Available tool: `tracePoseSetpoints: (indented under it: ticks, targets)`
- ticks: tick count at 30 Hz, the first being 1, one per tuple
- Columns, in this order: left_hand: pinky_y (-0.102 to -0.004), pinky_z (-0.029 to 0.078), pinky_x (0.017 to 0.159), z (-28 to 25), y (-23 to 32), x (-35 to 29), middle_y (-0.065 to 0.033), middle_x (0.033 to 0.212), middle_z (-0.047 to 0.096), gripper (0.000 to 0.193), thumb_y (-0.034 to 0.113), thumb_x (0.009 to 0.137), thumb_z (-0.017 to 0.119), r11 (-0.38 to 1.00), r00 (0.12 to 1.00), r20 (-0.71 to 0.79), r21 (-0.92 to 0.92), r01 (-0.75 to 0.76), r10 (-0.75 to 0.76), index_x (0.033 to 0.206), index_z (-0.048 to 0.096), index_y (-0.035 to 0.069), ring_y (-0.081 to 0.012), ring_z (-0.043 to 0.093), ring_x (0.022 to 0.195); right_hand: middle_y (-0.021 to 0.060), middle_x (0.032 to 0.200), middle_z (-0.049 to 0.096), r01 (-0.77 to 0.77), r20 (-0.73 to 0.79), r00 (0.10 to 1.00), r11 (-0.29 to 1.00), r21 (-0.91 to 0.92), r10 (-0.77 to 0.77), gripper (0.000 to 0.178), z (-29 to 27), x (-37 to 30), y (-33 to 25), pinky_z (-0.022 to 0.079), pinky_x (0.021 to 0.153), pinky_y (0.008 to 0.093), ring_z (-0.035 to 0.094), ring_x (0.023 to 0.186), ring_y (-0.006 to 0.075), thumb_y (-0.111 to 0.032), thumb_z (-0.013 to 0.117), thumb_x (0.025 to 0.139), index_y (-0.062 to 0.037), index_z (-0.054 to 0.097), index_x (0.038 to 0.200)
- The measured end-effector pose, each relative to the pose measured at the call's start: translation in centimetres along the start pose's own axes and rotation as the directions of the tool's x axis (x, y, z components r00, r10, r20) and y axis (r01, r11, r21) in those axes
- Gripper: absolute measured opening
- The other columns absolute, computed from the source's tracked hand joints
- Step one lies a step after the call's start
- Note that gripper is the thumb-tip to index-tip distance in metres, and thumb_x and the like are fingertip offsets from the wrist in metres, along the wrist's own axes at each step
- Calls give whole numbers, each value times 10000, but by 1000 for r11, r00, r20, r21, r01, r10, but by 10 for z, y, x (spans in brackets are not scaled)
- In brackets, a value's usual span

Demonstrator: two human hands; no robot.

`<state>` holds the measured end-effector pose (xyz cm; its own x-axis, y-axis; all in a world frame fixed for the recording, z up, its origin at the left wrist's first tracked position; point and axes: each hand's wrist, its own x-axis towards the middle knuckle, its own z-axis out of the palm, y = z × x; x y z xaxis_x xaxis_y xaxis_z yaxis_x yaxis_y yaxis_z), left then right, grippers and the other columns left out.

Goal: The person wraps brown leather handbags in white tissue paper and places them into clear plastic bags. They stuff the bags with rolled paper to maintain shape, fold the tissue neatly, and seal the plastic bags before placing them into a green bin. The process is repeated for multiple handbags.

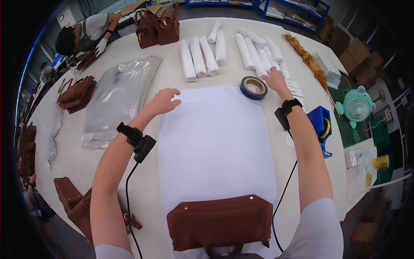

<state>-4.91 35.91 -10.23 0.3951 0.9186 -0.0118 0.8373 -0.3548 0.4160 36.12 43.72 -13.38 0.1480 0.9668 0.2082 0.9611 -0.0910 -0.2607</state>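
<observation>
Left hand (164, 100) rests open on white sheet (215, 142); right hand (275, 81), open, touches paper rolls (258, 54).

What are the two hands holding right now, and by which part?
Nothing is gripped. The left hand rests on the white sheet's top edge; the right hand touches the white rolls.

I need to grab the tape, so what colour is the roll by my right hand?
Blue tape roll with a brown core, clearest in the head view.
</observation>
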Motion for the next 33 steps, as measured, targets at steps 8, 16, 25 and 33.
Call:
tracePoseSetpoints:
  ticks: [8,16,25,33]
  targets:
    - [-416,427,858,51,-26,113,-276,1103,495,639,298,776,612,976,938,-296,66,207,-179,1306,359,46,-384,519,1021,231,1173,518,-350,88,928,927,-135,363,501,-1,69,84,332,929,504,490,1096,396,-293,518,794,-109,400,1245]
    - [-445,433,859,79,-39,164,-320,1052,475,690,292,786,550,966,932,-258,-48,253,-256,1370,250,79,-446,511,989,238,1161,530,-252,-40,966,965,68,255,464,30,107,129,400,910,439,497,1089,390,-171,439,786,-105,450,1246]
    - [-457,450,774,44,-36,153,-315,952,486,653,170,744,513,977,799,-570,-35,208,-191,1350,289,69,-448,538,878,194,971,623,12,-226,948,684,730,225,477,-41,116,35,481,764,369,609,862,274,-393,636,762,-44,601,1084]
    - [-438,427,820,60,-37,155,-279,946,531,661,193,723,521,946,838,-469,11,323,-280,1342,326,66,-397,529,915,197,953,615,385,-594,751,922,36,-290,245,40,148,-121,459,812,383,579,887,337,-236,569,802,-117,646,1002]
